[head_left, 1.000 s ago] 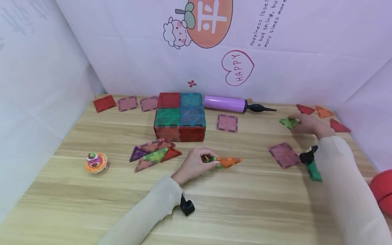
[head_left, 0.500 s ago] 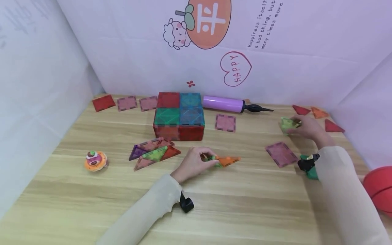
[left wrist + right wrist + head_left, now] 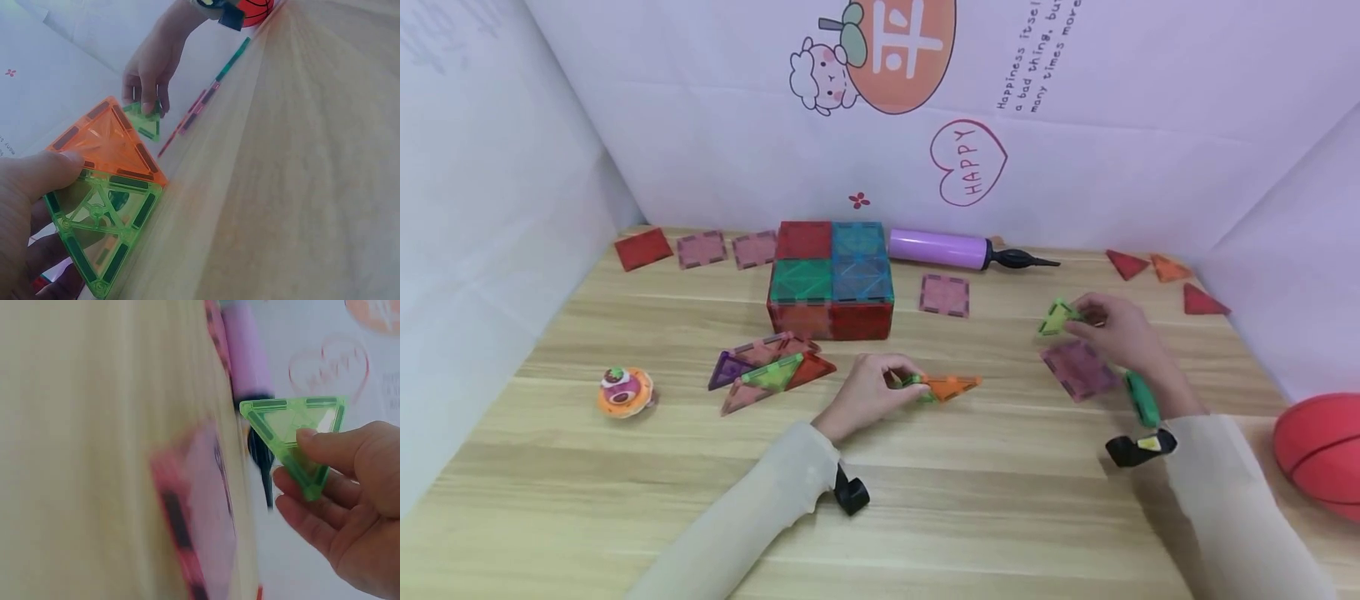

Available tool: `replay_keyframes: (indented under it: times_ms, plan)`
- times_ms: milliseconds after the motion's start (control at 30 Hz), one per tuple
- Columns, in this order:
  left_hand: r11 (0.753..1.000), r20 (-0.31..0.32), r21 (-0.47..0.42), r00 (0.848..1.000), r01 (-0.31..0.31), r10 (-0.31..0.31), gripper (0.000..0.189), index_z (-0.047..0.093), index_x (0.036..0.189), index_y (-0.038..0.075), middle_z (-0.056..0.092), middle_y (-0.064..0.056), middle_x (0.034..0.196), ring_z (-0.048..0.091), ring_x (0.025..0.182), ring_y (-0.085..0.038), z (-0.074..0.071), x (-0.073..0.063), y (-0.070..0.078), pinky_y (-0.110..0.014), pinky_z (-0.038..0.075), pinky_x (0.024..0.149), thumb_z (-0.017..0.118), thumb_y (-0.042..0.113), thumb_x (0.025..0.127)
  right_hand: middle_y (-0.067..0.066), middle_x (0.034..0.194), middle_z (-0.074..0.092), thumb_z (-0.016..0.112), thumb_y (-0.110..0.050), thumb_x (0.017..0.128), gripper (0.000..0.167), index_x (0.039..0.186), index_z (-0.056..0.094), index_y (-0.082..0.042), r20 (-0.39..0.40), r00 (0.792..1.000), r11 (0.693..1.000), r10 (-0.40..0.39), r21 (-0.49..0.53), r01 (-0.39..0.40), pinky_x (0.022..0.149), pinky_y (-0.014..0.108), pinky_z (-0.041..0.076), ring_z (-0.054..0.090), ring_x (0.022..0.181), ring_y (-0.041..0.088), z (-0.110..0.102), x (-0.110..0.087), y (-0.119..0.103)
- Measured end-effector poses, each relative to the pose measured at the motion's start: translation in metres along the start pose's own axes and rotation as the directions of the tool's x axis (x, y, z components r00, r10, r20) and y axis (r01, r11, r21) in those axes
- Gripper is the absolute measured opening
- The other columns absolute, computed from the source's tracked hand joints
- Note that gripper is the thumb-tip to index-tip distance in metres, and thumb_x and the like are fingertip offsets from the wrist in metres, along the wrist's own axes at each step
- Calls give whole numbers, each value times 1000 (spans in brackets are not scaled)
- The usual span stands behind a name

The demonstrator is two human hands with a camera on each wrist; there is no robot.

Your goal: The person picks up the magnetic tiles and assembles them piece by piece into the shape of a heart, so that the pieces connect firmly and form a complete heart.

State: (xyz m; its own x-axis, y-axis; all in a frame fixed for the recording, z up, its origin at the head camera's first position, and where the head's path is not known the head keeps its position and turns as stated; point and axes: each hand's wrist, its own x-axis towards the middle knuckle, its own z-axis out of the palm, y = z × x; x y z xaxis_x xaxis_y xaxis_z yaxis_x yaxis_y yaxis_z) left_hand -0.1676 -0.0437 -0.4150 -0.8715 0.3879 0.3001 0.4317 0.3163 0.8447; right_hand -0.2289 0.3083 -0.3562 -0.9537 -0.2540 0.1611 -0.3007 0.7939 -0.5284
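Note:
My left hand pinches a pair of see-through triangle magnetic tiles joined edge to edge, standing on the table. In the left wrist view, the orange triangle tile sits beside the green triangle tile, with the thumb near their seam. Between thumb and fingers, my right hand holds a light green triangle tile up above the table, close to a pink square tile. Left of my left hand, a group of pink, purple, green and red tiles leans together.
A box of coloured tiles stands at the back middle, beside a purple hand pump. Red and orange triangles lie back right. A green piece lies by my right wrist. A basketball sits far right, a cake-like toy left.
My right hand has lifted the light green triangle tile off the back right and brought it left and nearer, beside the pink square. My left hand keeps its hold on the joined pair.

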Motion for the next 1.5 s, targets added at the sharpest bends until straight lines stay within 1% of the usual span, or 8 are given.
replay_keyframes:
  times_ms: [100,267,400,533,833,1067,1300,1500]
  plan:
    - [1000,5,13,1000,-3,3,10,74,90,9,71,-3,83,57,71,-4,0,1,0,-19,48,63,74,16,83,18,95,69,68,-10,88,18,102,63,1,54,999,1000,1,15,-2,67,13,47,56,78,-3,10,-11,-18]
    - [1000,1,12,1000,2,-2,10,74,90,9,71,-3,82,57,70,-4,-2,0,0,-19,48,62,74,16,83,11,90,71,72,-7,83,15,95,65,-2,104,992,997,-68,54,63,70,13,49,62,79,0,29,-24,-47]
    - [1000,-1,14,1000,3,-3,9,75,90,10,71,-2,82,57,70,-4,-2,0,0,-19,48,62,74,16,83,6,87,70,75,-5,80,14,88,63,-5,175,977,990,-122,97,107,71,18,52,63,80,4,45,-32,-67]
    - [999,3,38,1000,-2,2,10,75,89,11,71,-1,81,56,70,-3,-1,1,1,-19,47,62,74,17,83,2,82,66,76,-3,78,17,81,59,-7,244,961,984,-128,153,92,67,20,50,60,76,5,59,-37,-79]
    - [999,13,34,1000,-13,13,9,74,89,10,70,-2,82,58,71,-6,1,0,3,-19,48,63,74,17,83,1,74,61,75,3,73,26,74,52,-8,256,960,985,-114,155,75,61,23,48,57,70,11,73,-37,-88]
    - [1000,19,31,1000,0,-1,9,74,91,13,69,1,83,57,72,-5,-1,-2,3,-21,48,65,72,18,85,2,74,61,77,2,72,27,74,52,-10,193,973,988,-129,111,109,68,28,53,57,73,11,78,-40,-89]
    - [983,58,181,998,-6,-4,7,72,91,16,68,4,83,56,72,-5,-6,-6,14,-20,45,64,71,20,86,2,77,64,76,-1,74,19,79,60,-8,218,967,987,-133,122,109,68,27,53,58,74,11,76,-41,-90]
    - [963,48,270,999,-9,-4,4,71,87,15,68,4,82,55,70,-6,-15,-14,22,-21,44,63,71,20,86,4,82,65,72,-3,80,9,86,65,-5,273,959,994,-77,99,51,68,23,49,58,77,13,56,-39,-78]
